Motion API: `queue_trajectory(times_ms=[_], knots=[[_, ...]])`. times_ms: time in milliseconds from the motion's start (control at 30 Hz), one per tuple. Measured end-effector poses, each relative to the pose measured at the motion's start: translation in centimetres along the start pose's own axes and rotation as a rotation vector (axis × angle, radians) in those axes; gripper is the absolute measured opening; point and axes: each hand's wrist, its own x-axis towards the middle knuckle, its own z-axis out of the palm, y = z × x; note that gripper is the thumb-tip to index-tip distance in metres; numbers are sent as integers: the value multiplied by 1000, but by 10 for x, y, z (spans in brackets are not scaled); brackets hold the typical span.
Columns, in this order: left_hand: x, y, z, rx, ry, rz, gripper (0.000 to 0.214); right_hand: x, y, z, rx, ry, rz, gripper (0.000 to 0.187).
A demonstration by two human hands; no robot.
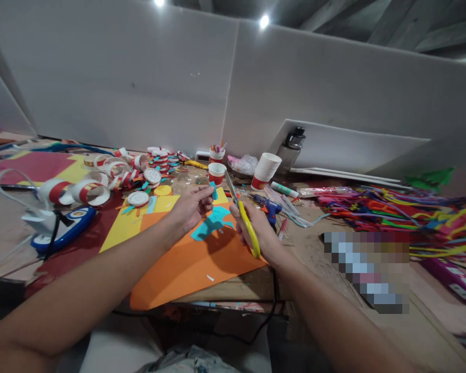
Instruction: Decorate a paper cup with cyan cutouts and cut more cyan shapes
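Between its thumb and fingertips, my left hand (193,208) pinches a small strip of turquoise paper (214,190). My right hand (256,228) is wrapped round yellow-handled scissors (250,228), whose blades point up and away, close to the right of the strip. Below both hands, cut turquoise paper (212,223) lies on a large orange sheet (186,274). A yellow sheet (118,233) shows partly from under the orange one. Just beyond the hands stands a paper cup (217,174) with a red band.
At left are paper-cup rings (89,191) and a blue power strip (64,230). Behind stand stacked cups (266,170) and a dark-lidded bottle (291,150). A blue glue gun (271,210) lies right of the scissors. Colourful pipe cleaners (404,212) cover the far right.
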Motion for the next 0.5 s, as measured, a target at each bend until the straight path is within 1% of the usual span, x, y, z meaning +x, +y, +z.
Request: queue_trajectory(times_ms=[67, 133, 200, 267, 367, 433, 500], knots=[[3, 6, -4, 32, 33, 27, 23, 2, 2, -6, -143, 25, 4, 43], [8, 14, -7, 66, 29, 75, 23, 5, 4, -12, -382, 56, -3, 44], [17, 22, -10, 139, 29, 120, 23, 6, 6, -15, -618, 85, 16, 45], [30, 29, -10, 209, 43, 170, 24, 5, 7, -17, -778, 98, 46, 47], [50, 34, -7, 340, 42, 203, 22, 3, 10, -16, -882, 82, 59, 47], [65, 34, -3, 427, 74, 218, 19, 2, 11, -15, -910, 84, 58, 48], [80, 34, 2, 554, 94, 277, 13, 1, 11, -15, -935, 86, 68, 46]])
